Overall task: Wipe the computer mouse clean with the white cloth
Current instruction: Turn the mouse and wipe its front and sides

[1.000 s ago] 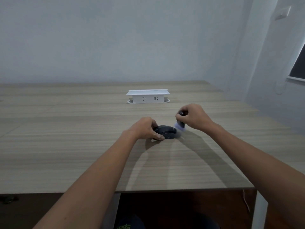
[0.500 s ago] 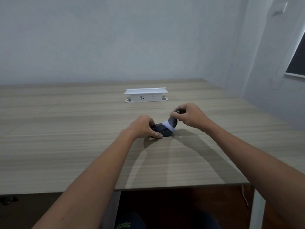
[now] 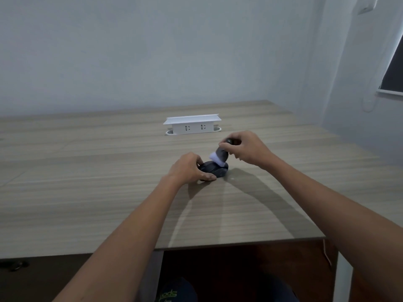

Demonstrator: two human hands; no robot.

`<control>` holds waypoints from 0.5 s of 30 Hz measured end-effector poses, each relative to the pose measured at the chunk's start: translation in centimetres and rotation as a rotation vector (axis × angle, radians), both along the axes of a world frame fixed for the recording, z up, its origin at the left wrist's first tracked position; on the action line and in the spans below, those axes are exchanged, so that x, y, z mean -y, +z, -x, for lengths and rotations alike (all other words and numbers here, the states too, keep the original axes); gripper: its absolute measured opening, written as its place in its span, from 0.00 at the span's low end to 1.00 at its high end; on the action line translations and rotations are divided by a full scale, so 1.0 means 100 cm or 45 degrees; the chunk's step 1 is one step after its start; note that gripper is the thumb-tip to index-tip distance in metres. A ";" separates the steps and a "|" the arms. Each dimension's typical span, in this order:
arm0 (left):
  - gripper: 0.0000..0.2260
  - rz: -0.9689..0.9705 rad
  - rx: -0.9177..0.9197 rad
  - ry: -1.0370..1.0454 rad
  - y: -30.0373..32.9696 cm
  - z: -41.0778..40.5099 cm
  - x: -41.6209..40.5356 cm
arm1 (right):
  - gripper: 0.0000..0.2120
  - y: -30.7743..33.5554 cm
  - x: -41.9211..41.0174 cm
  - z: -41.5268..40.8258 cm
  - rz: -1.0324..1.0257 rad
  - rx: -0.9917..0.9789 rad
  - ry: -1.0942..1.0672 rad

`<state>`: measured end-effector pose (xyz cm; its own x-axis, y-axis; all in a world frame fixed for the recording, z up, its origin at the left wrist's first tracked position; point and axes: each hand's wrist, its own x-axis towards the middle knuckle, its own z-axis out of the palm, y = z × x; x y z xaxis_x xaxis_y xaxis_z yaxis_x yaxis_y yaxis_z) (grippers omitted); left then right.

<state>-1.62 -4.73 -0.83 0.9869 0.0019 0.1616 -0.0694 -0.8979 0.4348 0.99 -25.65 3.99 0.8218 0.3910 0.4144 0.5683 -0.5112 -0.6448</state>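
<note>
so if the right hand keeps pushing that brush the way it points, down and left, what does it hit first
The right hand angles its white-tipped brush down onto the dark computer mouse, so the mouse comes first, then probably the left hand gripping it. Contact already looks made, though depth is unclear.

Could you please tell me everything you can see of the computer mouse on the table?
The computer mouse is dark grey or black with a smooth, slightly glossy, plastic-looking shell. It lies flat on the wooden table, in front of the white socket box. The left hand grips its left side, covering part of it. The right hand holds a dark-handled tool whose white tip rests on the mouse's top. No cable or buttons can be made out.
</note>
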 end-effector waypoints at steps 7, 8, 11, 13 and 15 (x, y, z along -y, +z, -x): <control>0.34 0.016 -0.045 0.030 -0.002 -0.002 -0.002 | 0.06 -0.003 0.005 -0.011 0.132 0.078 -0.146; 0.34 0.024 -0.074 0.007 -0.001 -0.003 -0.003 | 0.06 -0.002 0.005 -0.009 0.116 0.075 -0.112; 0.30 0.084 -0.119 -0.118 0.004 -0.005 -0.006 | 0.06 -0.007 0.005 -0.006 0.123 0.040 -0.040; 0.23 0.132 -0.105 -0.179 0.006 -0.006 -0.007 | 0.06 -0.012 0.007 -0.008 0.102 0.031 -0.072; 0.17 0.107 -0.088 -0.210 0.006 -0.006 -0.008 | 0.06 -0.016 0.010 -0.008 0.040 0.065 -0.145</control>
<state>-1.00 -3.95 -0.22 0.9837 -0.1500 0.0995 -0.1800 -0.8370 0.5168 1.81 -26.61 2.44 0.8398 0.3100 0.4458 0.5372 -0.5937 -0.5991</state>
